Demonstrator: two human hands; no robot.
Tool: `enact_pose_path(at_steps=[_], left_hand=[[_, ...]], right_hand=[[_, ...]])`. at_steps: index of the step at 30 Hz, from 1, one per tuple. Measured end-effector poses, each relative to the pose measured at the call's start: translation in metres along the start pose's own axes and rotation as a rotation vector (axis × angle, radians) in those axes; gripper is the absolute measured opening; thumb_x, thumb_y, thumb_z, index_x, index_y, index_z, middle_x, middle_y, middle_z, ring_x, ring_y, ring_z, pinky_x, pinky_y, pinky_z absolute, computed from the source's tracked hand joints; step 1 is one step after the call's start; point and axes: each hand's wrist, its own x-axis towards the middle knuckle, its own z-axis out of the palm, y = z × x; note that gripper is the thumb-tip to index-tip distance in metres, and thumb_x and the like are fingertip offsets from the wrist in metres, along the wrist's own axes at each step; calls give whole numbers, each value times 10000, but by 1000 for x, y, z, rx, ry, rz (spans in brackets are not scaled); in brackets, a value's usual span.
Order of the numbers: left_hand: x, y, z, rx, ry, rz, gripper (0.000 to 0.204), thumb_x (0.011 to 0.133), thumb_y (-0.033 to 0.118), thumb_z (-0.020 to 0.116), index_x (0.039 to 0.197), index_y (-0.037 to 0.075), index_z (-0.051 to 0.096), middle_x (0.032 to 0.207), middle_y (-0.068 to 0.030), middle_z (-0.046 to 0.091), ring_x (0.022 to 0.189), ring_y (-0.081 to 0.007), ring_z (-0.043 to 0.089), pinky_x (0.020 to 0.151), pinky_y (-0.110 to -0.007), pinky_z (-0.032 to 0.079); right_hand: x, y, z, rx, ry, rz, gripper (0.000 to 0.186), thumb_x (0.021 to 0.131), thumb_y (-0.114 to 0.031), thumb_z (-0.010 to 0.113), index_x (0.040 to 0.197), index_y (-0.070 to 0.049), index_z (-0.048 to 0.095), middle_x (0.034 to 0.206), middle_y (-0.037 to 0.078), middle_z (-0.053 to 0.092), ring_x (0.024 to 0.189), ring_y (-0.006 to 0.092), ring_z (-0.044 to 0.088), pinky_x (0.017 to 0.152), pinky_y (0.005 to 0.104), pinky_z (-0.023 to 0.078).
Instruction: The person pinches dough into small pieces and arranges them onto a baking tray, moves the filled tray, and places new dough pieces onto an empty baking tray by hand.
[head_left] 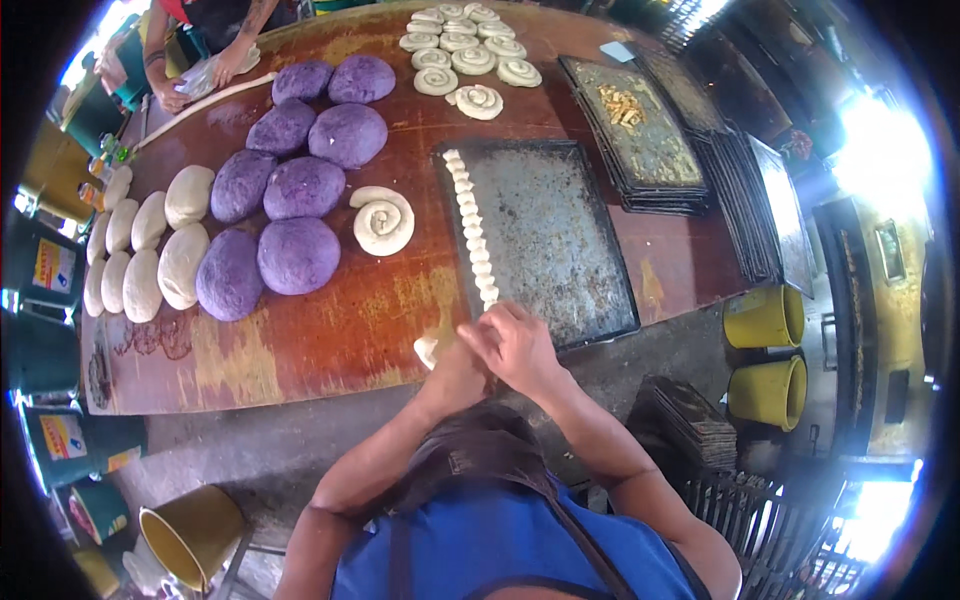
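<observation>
My left hand (pixel 458 378) is closed round a piece of soft white dough (pixel 426 351), whose end sticks out on its left side at the table's near edge. My right hand (pixel 518 348) is beside it, touching or nearly so, with its fingers bent together; what they pinch is hidden. Both hands are at the near left corner of a dark, worn baking tray (pixel 545 240). A single line of small white dough pieces (pixel 470 222) runs along the tray's left side, down to my right hand.
Left of the tray lie a dough coil (pixel 384 221), purple dough balls (pixel 300 256) and pale dough loaves (pixel 184 265). More coils (pixel 472 60) and stacked trays (pixel 650 140) are farther back. Another person's hands (pixel 228 66) work at the far left. Yellow buckets (pixel 765 318) stand right.
</observation>
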Motion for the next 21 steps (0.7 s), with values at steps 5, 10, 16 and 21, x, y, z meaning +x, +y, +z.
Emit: enact_pose_path(at_steps=[5, 10, 16, 21], left_hand=[[-3, 1, -34, -522, 269, 200, 149, 890, 44, 438, 903, -8, 577, 726, -64, 579, 635, -134, 551, 573, -292, 454], [-25, -3, -49, -362, 539, -112, 186, 972, 166, 486, 947, 0, 564, 661, -22, 526, 602, -99, 494, 579, -257, 421], [-32, -25, -42, -579, 555, -112, 220, 988, 184, 474, 1005, -13, 571, 664, -2, 490, 600, -95, 480, 579, -253, 414], [-47, -20, -60, -489, 477, -58, 228, 987, 184, 478, 1021, -22, 570, 695, -2, 501, 636, -90, 488, 605, -256, 424]], right_hand=[[1, 59, -9, 627, -331, 314, 173, 851, -143, 675, 766, -14, 595, 685, 79, 618, 611, 137, 585, 539, 269, 446], [-12, 114, 17, 253, -203, 187, 100, 814, -107, 692, 785, -27, 638, 701, 65, 607, 639, 168, 591, 581, 272, 486], [-29, 119, 50, 139, -219, 325, 313, 770, -152, 723, 1025, -49, 573, 896, 138, 622, 751, 307, 633, 670, 398, 512], [-29, 113, 48, 73, -201, 315, 342, 777, -219, 723, 1029, -43, 573, 895, 145, 627, 756, 321, 633, 685, 425, 507]])
